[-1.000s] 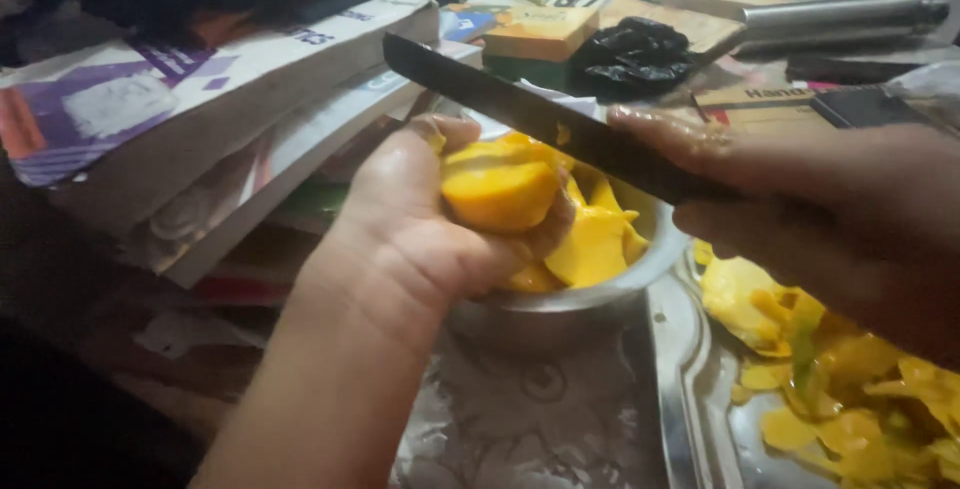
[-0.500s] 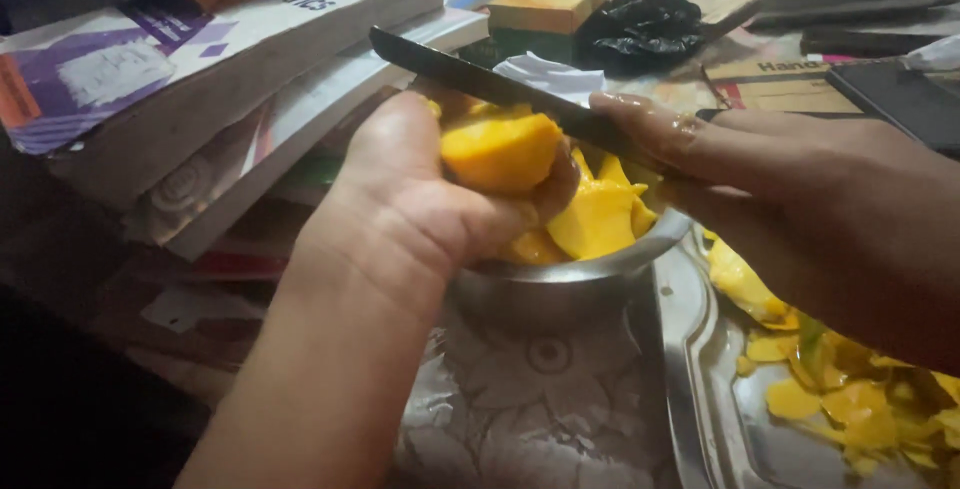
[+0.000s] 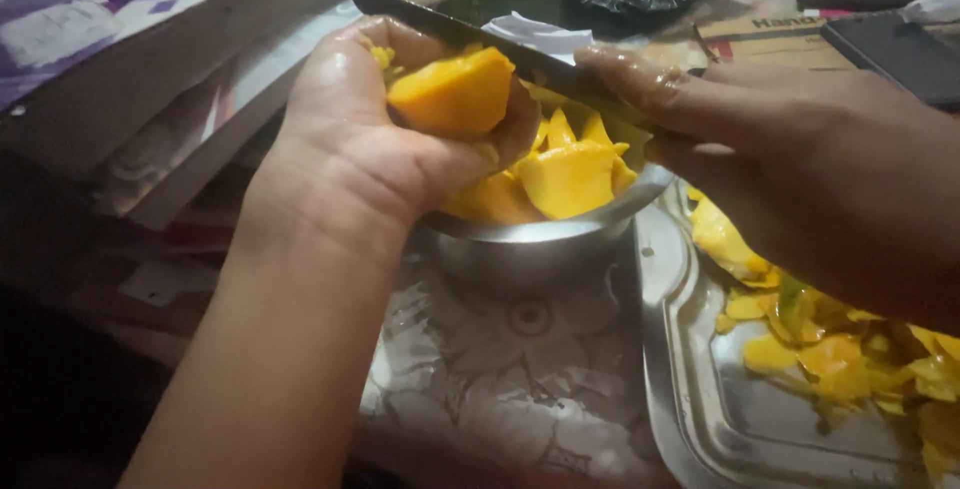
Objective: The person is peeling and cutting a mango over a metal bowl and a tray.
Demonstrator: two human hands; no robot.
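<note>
Two hands share the work: our left hand (image 3: 370, 139) cups a peeled chunk of mango (image 3: 455, 94) over the steel bowl (image 3: 540, 244), fingers curled round its back and thumb pressed along its near side. Our right hand (image 3: 800, 159) is closed round the knife (image 3: 450, 29), forefinger laid along the blade's spine, which runs toward ten o'clock across the fruit. We judge the mango soft, wet and slippery; the glistening fingers say as much. It is light, and it would bruise under a hard squeeze, so a broad cradling grip at its back suits it best. Cut slices (image 3: 570, 164) lie in the bowl, and peelings (image 3: 830, 349) sit on the steel tray (image 3: 690, 399) at four o'clock.
</note>
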